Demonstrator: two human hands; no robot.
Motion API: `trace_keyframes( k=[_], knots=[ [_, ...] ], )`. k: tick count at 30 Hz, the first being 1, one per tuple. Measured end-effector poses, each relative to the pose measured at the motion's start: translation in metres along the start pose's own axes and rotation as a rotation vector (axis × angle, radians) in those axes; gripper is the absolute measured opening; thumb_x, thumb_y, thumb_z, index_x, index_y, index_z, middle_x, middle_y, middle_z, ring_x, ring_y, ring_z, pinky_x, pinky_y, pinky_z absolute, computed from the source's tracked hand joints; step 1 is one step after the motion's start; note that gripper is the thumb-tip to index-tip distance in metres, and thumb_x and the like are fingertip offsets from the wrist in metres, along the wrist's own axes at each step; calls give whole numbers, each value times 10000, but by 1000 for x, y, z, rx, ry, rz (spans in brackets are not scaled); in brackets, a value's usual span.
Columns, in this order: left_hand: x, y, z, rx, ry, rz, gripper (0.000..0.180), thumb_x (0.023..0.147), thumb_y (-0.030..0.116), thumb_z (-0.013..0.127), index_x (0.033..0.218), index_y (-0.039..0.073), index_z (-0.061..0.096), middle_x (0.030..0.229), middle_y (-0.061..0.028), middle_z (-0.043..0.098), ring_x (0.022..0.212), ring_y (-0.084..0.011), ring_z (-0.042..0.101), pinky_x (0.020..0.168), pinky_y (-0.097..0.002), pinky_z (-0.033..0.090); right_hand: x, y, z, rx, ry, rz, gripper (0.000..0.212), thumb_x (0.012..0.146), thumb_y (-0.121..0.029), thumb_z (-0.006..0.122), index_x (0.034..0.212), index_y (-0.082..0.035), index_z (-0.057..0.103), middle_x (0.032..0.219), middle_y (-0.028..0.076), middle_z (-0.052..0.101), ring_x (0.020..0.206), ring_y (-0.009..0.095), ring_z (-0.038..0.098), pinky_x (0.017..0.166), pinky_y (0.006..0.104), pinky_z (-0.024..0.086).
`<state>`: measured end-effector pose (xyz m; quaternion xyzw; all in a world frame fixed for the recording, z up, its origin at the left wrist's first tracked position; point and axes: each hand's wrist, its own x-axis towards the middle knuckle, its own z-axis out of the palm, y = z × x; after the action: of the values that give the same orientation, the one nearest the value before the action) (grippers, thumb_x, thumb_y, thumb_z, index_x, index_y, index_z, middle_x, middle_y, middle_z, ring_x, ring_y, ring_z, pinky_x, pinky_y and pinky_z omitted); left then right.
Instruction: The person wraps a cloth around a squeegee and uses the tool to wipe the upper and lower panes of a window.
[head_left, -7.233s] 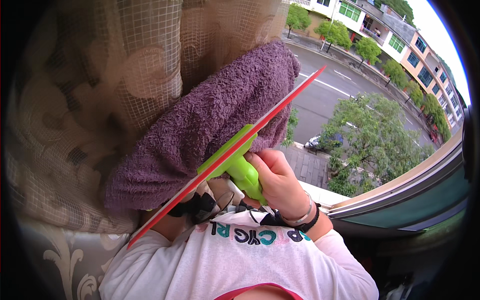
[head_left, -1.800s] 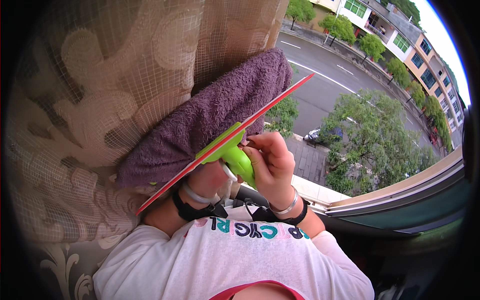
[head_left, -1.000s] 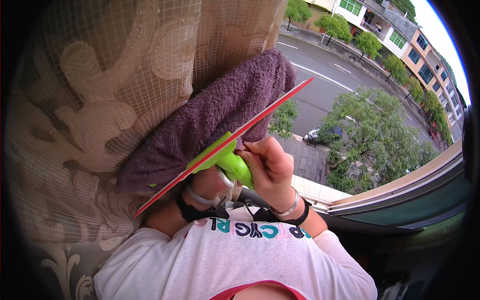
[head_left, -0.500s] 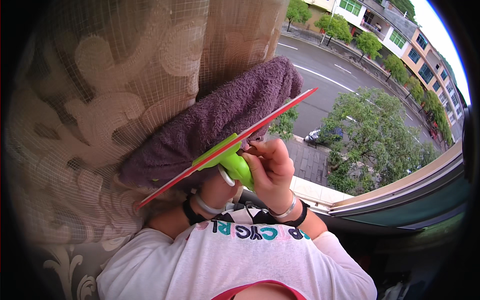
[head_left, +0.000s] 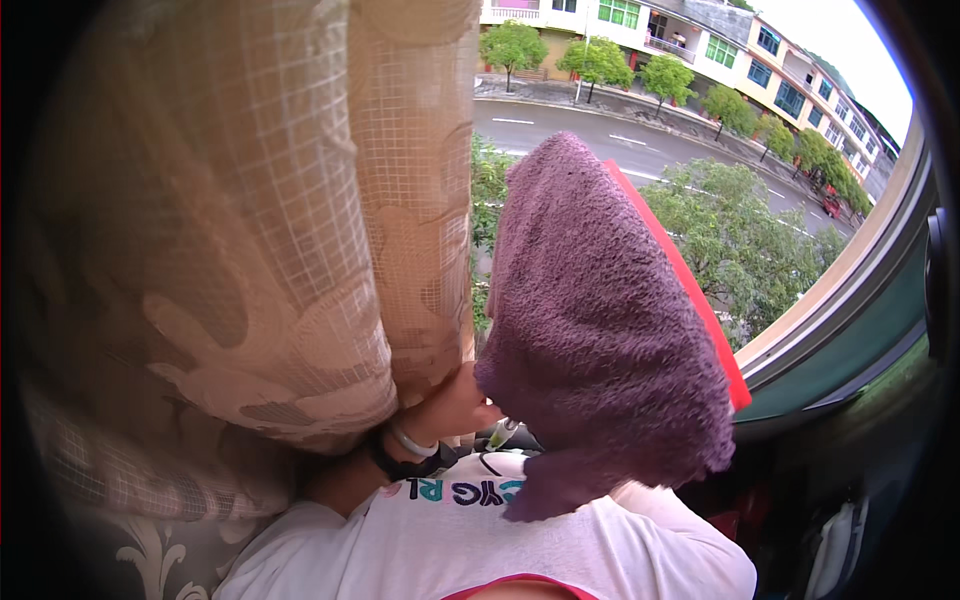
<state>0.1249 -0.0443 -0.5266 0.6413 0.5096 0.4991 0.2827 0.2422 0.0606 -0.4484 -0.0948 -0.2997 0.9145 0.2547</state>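
While near curtain, towel before street

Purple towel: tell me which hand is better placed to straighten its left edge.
Probably the left hand: it shows right by the lower left edge of the purple towel. The right hand is out of sight, so its placement cannot be judged.
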Motion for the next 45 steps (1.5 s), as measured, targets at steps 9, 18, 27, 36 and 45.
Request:
trace_keyframes(
  k=[9,18,27,36,45],
  knots=[
    [33,37,-53,-262,90,-98,325,845,128,621,1130,3,527,1020,-48,603,931,-129,569,814,-253,453,18,-6,-43,-16,-113,-275,106,921,-177,468,917,-71,472,723,-8,501,613,79,507,525,217,394],
    [49,-28,17,-138,-505,-107,192,893,180,551,988,14,534,862,-24,597,833,-137,552,737,-263,420,16,-22,-77,-92,-143,-423,215,916,-194,499,1044,-23,478,836,39,565,712,117,565,612,250,452],
    [106,4,-15,-269,57,-56,131,903,122,540,878,37,444,666,6,481,591,-67,478,547,-214,411,67,23,-97,-141,-344,-326,408,923,-381,458,1138,-36,500,1000,22,558,838,149,554,744,326,464],
    [172,43,-54,-315,172,90,197,893,209,571,866,62,442,637,17,476,521,-59,483,497,-209,443,64,117,-226,-787,-204,333,180,836,-162,646,975,-49,621,965,14,627,968,98,542,877,281,408],
    [222,92,-71,-96,249,186,210,890,195,571,852,42,433,608,-19,507,493,-110,531,473,-257,478,31,116,-217,-887,82,71,275,794,-386,638,783,-112,609,759,25,540,671,103,457,531,275,346]
  ],
)
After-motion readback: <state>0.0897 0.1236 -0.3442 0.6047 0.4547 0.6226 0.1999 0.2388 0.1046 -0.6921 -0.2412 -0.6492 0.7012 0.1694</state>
